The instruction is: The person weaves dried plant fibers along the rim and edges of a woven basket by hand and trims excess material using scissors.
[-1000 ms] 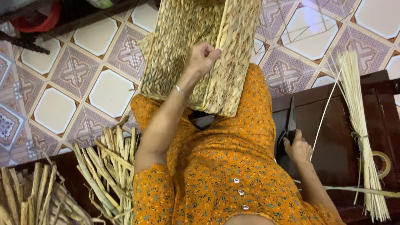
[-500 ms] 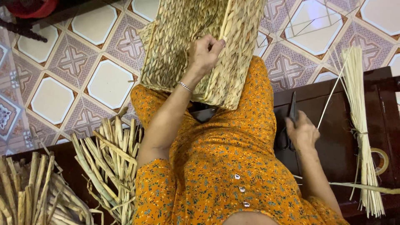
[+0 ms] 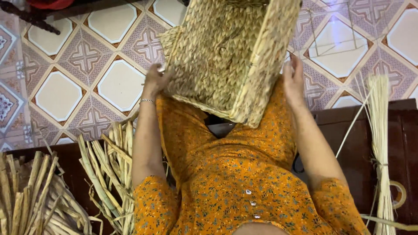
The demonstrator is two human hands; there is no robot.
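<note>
A woven straw basket (image 3: 226, 56), rectangular and pale brown, rests tilted on my lap with its open inside facing me. My left hand (image 3: 156, 80) grips its left wall near a woven side flap. My right hand (image 3: 294, 80) lies flat against its right wall. Both arms reach forward over my orange flowered dress (image 3: 235, 182). A dark flat object (image 3: 220, 128) shows on my lap just under the basket's near corner.
Dried reed strips (image 3: 109, 165) lie in a loose heap at my left, with thicker stalks (image 3: 30, 200) further left. A tied bundle of thin pale sticks (image 3: 383, 148) rests on the dark wooden bench (image 3: 348, 130) at my right. Patterned floor tiles (image 3: 65, 87) lie beyond.
My right hand left the scissors on the bench and came up to the basket's right side. My left hand slid from the basket's middle to its left wall. The basket now stands more upright.
</note>
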